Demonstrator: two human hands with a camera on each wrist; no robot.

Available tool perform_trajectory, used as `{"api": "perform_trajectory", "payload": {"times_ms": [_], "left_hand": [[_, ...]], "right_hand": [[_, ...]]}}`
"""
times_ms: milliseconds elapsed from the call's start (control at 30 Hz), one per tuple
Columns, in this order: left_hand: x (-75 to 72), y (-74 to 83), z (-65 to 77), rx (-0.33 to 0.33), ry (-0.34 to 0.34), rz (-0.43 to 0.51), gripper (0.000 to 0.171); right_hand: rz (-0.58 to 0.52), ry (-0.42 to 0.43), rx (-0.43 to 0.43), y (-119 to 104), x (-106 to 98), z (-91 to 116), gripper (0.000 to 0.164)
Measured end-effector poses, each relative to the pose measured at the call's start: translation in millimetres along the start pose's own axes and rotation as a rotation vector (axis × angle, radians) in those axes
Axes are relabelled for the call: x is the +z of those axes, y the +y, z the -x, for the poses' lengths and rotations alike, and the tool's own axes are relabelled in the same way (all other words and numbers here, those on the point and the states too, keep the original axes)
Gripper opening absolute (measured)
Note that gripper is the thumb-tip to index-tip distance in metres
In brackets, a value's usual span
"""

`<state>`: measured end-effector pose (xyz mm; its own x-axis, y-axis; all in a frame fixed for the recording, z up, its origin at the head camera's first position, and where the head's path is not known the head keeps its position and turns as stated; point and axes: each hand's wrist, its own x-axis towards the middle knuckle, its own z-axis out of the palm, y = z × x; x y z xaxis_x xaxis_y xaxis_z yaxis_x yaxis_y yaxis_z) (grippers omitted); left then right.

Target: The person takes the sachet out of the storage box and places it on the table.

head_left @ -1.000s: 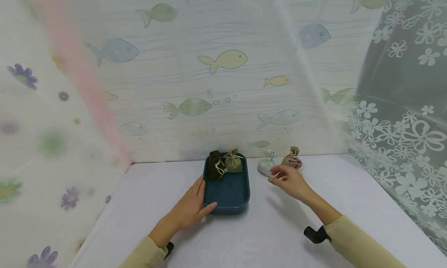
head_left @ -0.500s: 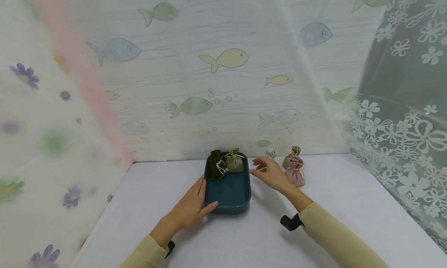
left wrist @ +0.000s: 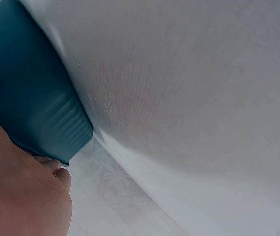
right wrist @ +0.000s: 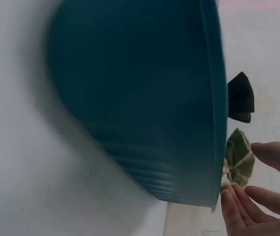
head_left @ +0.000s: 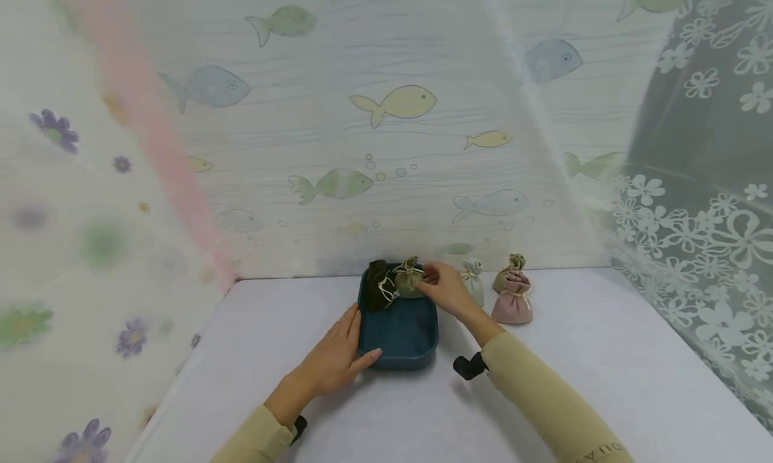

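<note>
— What has been shifted?
— The right hand (head_left: 448, 288) has been brought from the white pouch (head_left: 474, 285) to the green pouch (head_left: 408, 280), at one o'clock in the tray (head_left: 401, 329); the pink pouch (head_left: 513, 305) has been uncovered.

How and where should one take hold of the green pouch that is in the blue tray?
The green pouch is probably best pinched at its tied neck, coming from above and the right. It is drawn narrow there over a wider body, and its top rises above the rim of the blue tray. The dark brown pouch crowds its left side.
</note>
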<state>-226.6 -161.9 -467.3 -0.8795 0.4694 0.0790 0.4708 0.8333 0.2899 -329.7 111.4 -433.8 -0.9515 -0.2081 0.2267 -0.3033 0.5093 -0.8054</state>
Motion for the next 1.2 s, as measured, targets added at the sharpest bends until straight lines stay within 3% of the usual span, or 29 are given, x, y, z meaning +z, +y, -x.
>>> {"api": "perform_trajectory", "payload": {"times_ms": [233, 600, 1000, 1200], "left_hand": [[2.5, -2.0, -1.4, -0.001, 0.004, -0.008, 0.1], [7.5, -4.6, -1.6, -0.002, 0.013, -0.013, 0.101], [8.3, -2.5, -1.1, 0.003, 0.02, -0.011, 0.1], [8.5, -3.2, -1.3, 0.001, 0.014, -0.021, 0.101]], "right_hand": [[0.032, 0.025, 0.042, 0.6, 9.7, -11.8, 0.048], [0.068, 0.007, 0.029, 7.3, 15.5, -20.0, 0.049], [0.076, 0.052, 0.038, 10.2, 21.8, -20.5, 0.022], [0.008, 0.053, 0.049, 15.2, 21.6, -20.8, 0.019]]}}
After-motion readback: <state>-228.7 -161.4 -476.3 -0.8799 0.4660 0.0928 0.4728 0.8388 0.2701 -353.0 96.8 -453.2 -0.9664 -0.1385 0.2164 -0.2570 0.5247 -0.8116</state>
